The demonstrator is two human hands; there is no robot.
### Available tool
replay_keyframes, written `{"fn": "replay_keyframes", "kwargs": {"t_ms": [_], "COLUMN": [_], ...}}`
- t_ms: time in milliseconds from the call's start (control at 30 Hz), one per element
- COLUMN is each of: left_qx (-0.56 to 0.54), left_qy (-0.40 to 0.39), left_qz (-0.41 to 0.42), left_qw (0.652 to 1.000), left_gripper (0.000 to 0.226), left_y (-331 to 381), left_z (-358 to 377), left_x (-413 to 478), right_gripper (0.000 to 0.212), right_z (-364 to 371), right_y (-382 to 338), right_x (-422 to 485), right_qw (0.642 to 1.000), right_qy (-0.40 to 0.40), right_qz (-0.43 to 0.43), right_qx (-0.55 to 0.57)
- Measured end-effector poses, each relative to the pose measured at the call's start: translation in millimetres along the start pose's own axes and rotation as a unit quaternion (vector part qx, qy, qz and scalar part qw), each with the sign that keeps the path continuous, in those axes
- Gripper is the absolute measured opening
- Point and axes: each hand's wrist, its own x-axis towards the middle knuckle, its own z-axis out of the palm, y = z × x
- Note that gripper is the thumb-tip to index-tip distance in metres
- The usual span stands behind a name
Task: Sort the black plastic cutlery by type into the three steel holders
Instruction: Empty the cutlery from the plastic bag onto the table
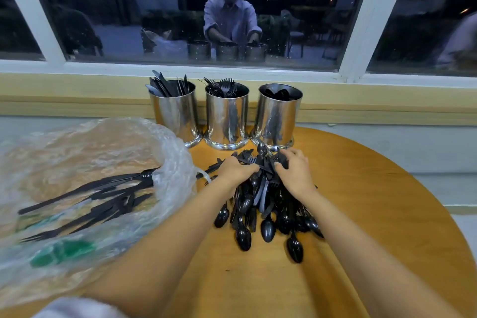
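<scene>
Cutlery (263, 204) of black plastic lies in one mixed heap in the middle of the round desk (374, 214), with spoons, forks and knives crossing each other. The three steel holders stand in a row at twelve o'clock from the heap, near the window: the left holder (175, 113) has mostly knives, the middle holder (227, 116) forks, and the right holder (277, 116) what looks like spoons. At nine o'clock lies a clear plastic bag (90, 157) with more pieces inside.

Both hands are at the far end of the heap. The left hand (236, 169) has its fingers curled around some pieces, and the right hand (294, 173) also grips a few with bent fingers and thumb.

I judge that each piece is very light and thin, a little flexible, and smooth, so it slides easily. The tines probably hook into other pieces. It seems best to take one type by the handles, several together, and lift slowly so the tangled cutlery falls away.
</scene>
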Motion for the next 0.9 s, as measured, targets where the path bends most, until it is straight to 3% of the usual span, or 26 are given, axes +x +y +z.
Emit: {"fn": "replay_keyframes", "kwargs": {"t_ms": [33, 233, 500, 667, 767, 833, 900], "left_qx": [0.006, 0.02, -0.042, 0.024, 0.109, 0.16, 0.215], "left_qy": [0.0, 0.023, 0.144, 0.221, 0.197, 0.144, 0.08], "left_qz": [0.013, 0.083, 0.063, 0.023, 0.004, 0.02, 0.042], "left_qw": [1.0, 0.996, 0.987, 0.975, 0.974, 0.976, 0.972], "left_gripper": [0.025, 0.01, 0.011, 0.009, 0.015, 0.033, 0.051], "left_y": [0.7, 3.8, -63.1, -133.9, -173.3, -194.5, -206.5], "left_z": [-7.0, -73.3, -224.4, -301.7, -318.1, -321.1, -320.1], "left_x": [-5.5, -39.5, -77.3, -84.7, -83.4, -81.5, -84.7], "right_gripper": [0.041, 0.025, 0.021, 0.026, 0.043, 0.056, 0.063], "right_z": [-4.1, -11.5, 53.8, 121.1, 154.6, 172.5, 189.4], "right_y": [-4.7, -61.6, -174.2, -227.0, -233.9, -232.7, -229.6], "right_x": [-1.7, -17.9, -43.1, -46.7, -45.8, -48.3, -50.0], "right_qw": [1.0, 0.99, 0.952, 0.922, 0.886, 0.847, 0.818], "right_qy": [0.01, 0.009, -0.12, -0.257, -0.335, -0.4, -0.412], "right_qz": [-0.016, -0.134, -0.256, -0.284, -0.321, -0.348, -0.39], "right_qx": [0.008, 0.054, 0.119, 0.056, 0.007, -0.031, -0.094]}}
